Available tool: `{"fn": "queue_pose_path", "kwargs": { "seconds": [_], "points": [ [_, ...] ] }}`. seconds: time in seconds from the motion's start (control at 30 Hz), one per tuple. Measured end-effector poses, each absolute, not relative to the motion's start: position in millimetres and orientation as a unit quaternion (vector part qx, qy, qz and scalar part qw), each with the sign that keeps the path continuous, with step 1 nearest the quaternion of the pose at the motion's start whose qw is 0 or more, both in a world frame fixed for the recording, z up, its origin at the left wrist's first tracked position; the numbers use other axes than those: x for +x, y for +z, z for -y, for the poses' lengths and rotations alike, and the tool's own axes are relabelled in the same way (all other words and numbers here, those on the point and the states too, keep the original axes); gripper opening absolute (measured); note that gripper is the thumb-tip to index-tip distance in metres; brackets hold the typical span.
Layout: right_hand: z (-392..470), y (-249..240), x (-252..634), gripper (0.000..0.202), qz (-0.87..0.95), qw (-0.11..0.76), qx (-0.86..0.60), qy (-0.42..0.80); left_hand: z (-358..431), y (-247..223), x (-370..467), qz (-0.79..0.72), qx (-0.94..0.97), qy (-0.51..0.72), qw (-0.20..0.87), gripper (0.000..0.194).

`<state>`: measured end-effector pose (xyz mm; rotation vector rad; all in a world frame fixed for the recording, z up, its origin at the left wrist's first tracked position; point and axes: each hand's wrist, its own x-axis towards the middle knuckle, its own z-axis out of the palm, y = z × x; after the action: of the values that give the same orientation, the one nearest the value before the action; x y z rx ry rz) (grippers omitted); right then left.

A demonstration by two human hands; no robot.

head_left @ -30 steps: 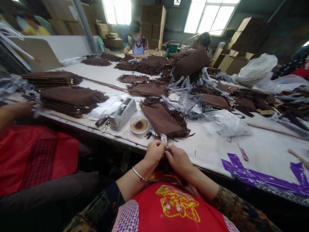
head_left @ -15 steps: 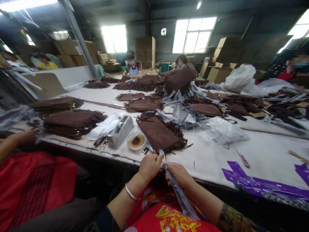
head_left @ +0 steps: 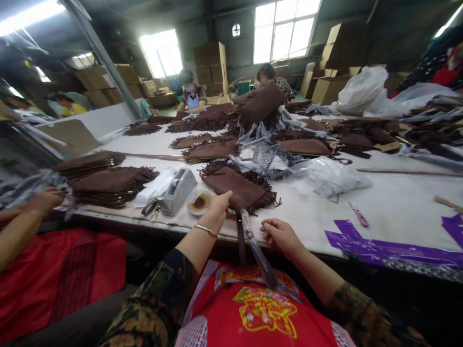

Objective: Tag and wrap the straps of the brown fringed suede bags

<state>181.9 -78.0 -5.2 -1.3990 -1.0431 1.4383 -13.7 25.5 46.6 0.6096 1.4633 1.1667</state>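
A brown fringed pouch point(head_left: 237, 187) lies at the table's front edge. My left hand point(head_left: 219, 206) is at its left front corner, beside the small white bowl point(head_left: 198, 203); its fingers are partly hidden and whether they hold anything does not show. A strap wrapped in clear plastic point(head_left: 257, 250) hangs from the pouch's front over the edge, with a dark strap point(head_left: 241, 238) beside it. My right hand point(head_left: 277, 232) is just right of the wrapped strap, apart from it, fingers loosely curled with nothing visible in them.
Left of the bowl stand a grey tape dispenser point(head_left: 178, 192) and a stack of brown pouches point(head_left: 108, 185). Plastic bags point(head_left: 325, 177), a pink cutter point(head_left: 359, 215) and purple tape point(head_left: 376, 248) lie right. A neighbouring person's hand point(head_left: 47, 198) is at far left.
Both hands have let go of the plastic-wrapped strap and parted. My left hand moved up and left to the pouch, my right hand moved right. The view has tilted and shifted slightly.
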Motion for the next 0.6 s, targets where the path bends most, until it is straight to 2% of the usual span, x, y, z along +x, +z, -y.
{"fn": "queue_pose_path", "kwargs": {
  "seconds": [0.13,0.3,0.6],
  "points": [
    [79,-3,191,0.03,0.358,0.442,-0.53,0.629,-49,62,7,-0.633,0.244,0.461,0.572,0.023],
    [79,-7,199,0.031,0.313,0.475,-0.468,0.676,-80,92,28,-0.582,0.258,0.463,0.617,0.006],
    [76,-16,199,0.034,0.307,0.492,-0.409,0.705,-80,111,44,-0.576,0.236,0.463,0.631,0.015]
  ]
}}
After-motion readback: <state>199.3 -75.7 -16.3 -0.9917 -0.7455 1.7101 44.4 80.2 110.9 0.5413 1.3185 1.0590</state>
